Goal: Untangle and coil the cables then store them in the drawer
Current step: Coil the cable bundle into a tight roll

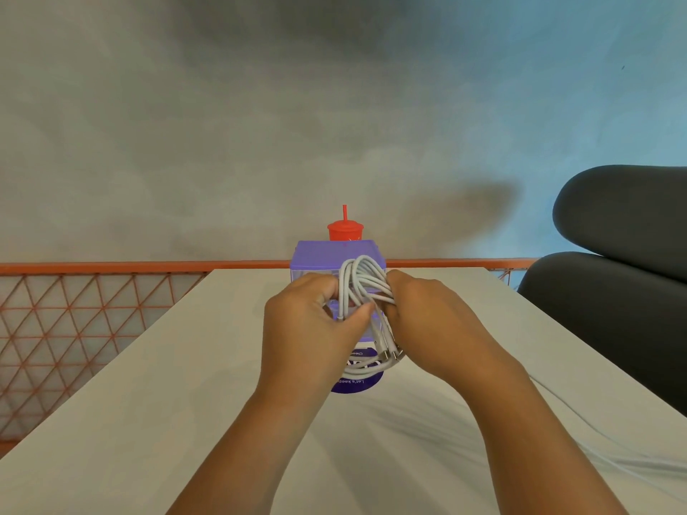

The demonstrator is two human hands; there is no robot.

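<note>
A grey plaster wall (223, 124) fills the far side of the room. One pale table (148, 403) runs from near to far, with one orange mesh railing (74, 321) behind it on the left and two dark cushions (613, 273) stacked on the right. One purple drawer unit (327, 256) stands at the table's far middle. Just in front of it, the left hand (308, 321) and right hand (427, 317) both grip one coiled bundle of white cables (362, 280), held above the table. One purple round sticker (357, 386) lies below. One red cup (345, 231) with a straw stands behind the unit.
</note>
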